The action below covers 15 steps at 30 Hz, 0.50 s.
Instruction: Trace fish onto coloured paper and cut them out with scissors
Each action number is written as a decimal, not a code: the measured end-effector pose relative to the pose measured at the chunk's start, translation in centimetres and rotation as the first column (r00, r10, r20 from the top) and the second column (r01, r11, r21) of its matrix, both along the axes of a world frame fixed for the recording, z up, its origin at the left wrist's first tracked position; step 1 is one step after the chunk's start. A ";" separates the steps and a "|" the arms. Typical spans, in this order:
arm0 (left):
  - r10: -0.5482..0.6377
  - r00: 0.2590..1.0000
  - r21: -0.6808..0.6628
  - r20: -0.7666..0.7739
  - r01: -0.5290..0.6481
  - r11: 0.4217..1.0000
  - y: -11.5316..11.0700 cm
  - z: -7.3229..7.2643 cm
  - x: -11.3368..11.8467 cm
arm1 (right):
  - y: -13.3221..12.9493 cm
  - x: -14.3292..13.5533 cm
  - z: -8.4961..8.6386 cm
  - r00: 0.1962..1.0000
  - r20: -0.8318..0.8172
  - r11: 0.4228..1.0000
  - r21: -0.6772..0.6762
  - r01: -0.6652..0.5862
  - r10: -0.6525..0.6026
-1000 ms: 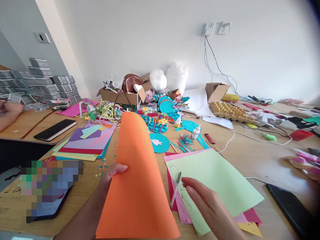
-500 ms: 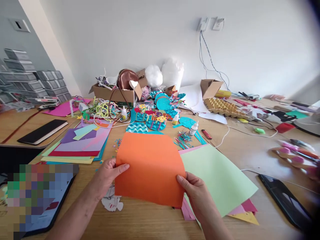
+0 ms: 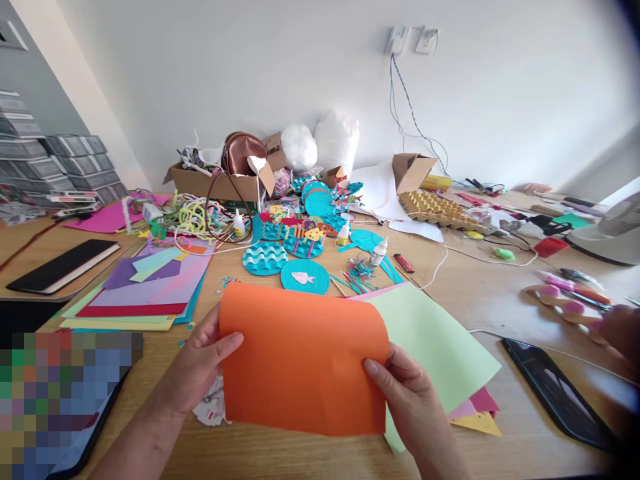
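Note:
An orange paper sheet (image 3: 305, 367), curved at its top, is held up above the wooden table between both hands. My left hand (image 3: 205, 353) pinches its left edge, thumb on the front face. On the right edge, my right hand (image 3: 405, 380) grips it the same way, with the fingers behind. Behind the sheet lie a blue disc (image 3: 317, 285) with a fish drawing (image 3: 303, 277) and another disc with wavy strips (image 3: 265, 257). Light green paper (image 3: 440, 347) rests on other sheets under and beside my right hand.
Coloured papers (image 3: 150, 287) and a tablet (image 3: 95, 413) are at the left. Glue bottles (image 3: 379, 253), a red cutter (image 3: 404, 263) and an egg tray (image 3: 440, 212) stand or lie farther back. A phone (image 3: 555, 390) and a blurred dark shape (image 3: 620, 337) are at the right.
The orange sheet has moved lower and nearer in both hands, uncovering the fish disc behind it. The view has shifted slightly right. A dark shape has appeared at the right edge.

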State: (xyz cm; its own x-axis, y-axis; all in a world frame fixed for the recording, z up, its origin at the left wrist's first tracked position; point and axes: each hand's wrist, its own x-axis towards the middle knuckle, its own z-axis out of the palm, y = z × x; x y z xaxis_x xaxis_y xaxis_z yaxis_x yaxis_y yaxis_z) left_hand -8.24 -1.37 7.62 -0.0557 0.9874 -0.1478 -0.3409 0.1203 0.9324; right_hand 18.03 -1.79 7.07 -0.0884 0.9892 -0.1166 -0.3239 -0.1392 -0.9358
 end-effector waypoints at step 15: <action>0.410 0.887 0.174 -0.213 -0.379 0.909 0.9 0.6 0.8 | -0.3 -0.7 4.4 0.962 0.263 0.988 0.119 -0.102 0.068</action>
State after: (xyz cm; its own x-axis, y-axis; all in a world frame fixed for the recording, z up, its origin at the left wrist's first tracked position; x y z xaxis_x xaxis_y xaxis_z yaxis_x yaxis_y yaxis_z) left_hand -7.43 -0.52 8.17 -0.4628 0.8855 0.0414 -0.1008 -0.0989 0.9900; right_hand 17.34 -2.05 11.50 -0.1568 0.9875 -0.0177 -0.0617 -0.0276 -0.9977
